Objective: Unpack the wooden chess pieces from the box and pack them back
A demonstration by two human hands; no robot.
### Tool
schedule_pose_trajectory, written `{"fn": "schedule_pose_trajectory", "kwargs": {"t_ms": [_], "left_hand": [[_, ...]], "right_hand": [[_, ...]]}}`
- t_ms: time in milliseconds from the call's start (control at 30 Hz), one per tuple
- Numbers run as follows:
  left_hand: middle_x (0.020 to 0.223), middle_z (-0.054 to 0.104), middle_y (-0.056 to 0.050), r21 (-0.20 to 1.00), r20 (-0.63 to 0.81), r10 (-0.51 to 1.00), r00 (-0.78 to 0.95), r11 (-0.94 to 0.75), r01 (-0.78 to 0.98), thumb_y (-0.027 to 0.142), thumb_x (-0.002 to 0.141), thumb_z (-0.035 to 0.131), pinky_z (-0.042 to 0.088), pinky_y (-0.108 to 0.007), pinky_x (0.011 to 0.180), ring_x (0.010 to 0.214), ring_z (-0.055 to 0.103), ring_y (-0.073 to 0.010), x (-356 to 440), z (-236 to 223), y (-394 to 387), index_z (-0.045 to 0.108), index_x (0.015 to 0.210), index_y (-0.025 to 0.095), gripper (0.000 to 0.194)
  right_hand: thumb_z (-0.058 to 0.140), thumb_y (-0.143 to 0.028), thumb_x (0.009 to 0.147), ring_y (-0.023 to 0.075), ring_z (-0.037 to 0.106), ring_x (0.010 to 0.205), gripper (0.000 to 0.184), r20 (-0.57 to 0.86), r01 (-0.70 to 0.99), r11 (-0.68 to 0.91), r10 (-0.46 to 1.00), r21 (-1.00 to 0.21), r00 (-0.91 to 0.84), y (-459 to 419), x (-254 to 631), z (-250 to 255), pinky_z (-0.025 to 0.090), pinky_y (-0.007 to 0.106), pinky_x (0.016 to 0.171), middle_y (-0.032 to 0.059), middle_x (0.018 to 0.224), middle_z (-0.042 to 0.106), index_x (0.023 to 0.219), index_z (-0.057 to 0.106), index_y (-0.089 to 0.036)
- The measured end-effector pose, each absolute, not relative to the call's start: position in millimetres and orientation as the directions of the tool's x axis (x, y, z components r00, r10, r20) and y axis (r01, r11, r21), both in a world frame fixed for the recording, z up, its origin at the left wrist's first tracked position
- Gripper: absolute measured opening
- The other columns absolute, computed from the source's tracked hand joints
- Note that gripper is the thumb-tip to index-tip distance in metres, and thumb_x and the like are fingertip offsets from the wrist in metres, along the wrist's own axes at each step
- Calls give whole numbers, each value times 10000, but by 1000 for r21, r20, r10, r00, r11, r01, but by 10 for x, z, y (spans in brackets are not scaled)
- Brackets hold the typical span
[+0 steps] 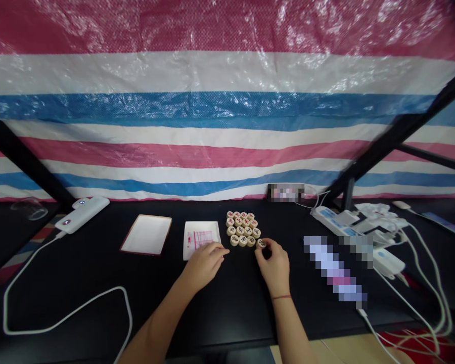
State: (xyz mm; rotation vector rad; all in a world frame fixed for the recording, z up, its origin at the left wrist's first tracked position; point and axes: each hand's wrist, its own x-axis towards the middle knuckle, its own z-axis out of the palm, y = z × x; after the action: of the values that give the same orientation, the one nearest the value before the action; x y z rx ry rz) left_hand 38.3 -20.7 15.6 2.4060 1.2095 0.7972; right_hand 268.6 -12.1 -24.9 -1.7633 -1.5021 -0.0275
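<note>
Nearest, the right forearm wears a thin red cord bracelet over the smooth black tabletop. Beyond it, the right hand is nearly closed, thumb and fingertips around a round cream game piece with a black character. The piece lies just ahead and slightly left of that palm, at the near right corner of a close-set block of round cream pieces with black or red characters. Being round, it shows no long axis across the table; it seems to sit flat, its marked face up and its short axis upright. Which way its character points is too small to tell. The block's columns run away from the person, leaning slightly left

The left hand is farther from that piece, well to its left. It is loosely half open, fingers towards the block, with nothing seen in its grasp, though its palm is hidden. Just beyond is a shallow white square box with a reddish printed sheet; farther left lies a white-lined tray with a dark red edge. Farthest back hangs a glossy red, white and blue striped plastic sheet
</note>
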Motion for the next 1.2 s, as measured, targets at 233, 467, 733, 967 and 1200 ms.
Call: {"fn": "schedule_pose_trajectory", "kwargs": {"t_ms": [233,467,733,967,1200], "left_hand": [[1095,661,-49,531,292,823,487,-563,633,127,912,485,535,-356,910,994,643,-192,381,197,-210,649,1128,230,290],[1075,664,-37,529,315,819,479,-571,628,126,908,495,543,-335,891,970,651,-180,384,164,-210,661,1107,235,281],[1063,667,-50,474,483,794,369,-592,652,232,909,533,513,-348,899,983,629,-195,319,177,-175,654,1106,245,232],[965,659,-57,534,512,859,-32,-288,795,193,906,477,511,-321,844,892,633,-187,-90,158,15,671,1014,200,222],[1018,627,-73,547,346,915,-206,-19,837,194,844,568,525,-313,779,881,645,-205,-171,8,62,654,1086,193,257]], "right_hand": [[458,-382,852,267,570,823,281,490,856,23,827,-516,274,-112,2700,-279,422,368,748,105,895,680,955,620,-178],[462,-429,862,257,575,831,299,461,832,26,841,-555,281,-113,2705,-284,432,362,750,92,891,681,951,617,-189],[465,-323,835,237,554,806,244,568,808,73,748,-584,343,-153,2651,-153,431,372,775,110,907,641,960,591,-155],[451,-178,902,206,566,844,153,672,736,447,740,-508,15,-219,2089,194,450,336,798,68,865,646,910,604,-188],[470,-174,901,230,565,944,183,258,811,542,834,-222,-487,130,1261,380,431,333,814,101,982,644,1017,611,-160]]}}
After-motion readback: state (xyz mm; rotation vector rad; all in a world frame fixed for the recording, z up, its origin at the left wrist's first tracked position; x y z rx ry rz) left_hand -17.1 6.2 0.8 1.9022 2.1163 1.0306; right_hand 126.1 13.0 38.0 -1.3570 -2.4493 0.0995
